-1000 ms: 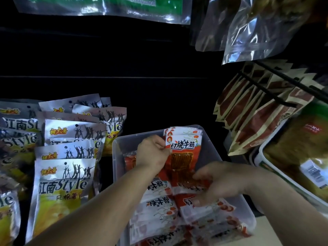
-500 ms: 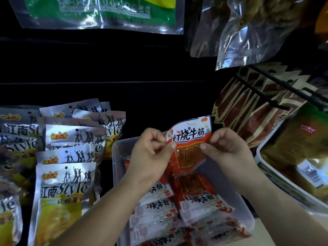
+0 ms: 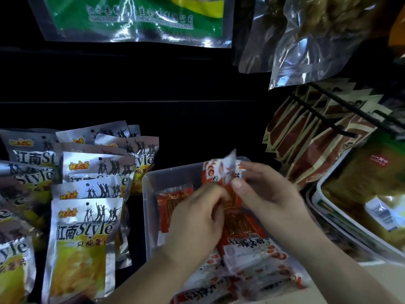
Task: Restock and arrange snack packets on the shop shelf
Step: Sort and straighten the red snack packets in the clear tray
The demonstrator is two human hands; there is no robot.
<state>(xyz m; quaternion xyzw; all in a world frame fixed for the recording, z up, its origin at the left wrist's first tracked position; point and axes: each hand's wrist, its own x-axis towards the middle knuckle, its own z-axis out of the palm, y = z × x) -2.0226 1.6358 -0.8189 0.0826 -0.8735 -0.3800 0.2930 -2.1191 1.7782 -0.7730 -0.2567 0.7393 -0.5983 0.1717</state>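
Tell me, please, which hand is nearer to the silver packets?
Left. The left hand, gripping the red packet over the bin, is just right of the silver packets; the right hand holds it farther right.

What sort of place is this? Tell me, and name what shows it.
Most likely a shop's snack shelf: rows of identical silver chip bags, brown packets hung on a black peg hook, and a clear tub of red snack packets.
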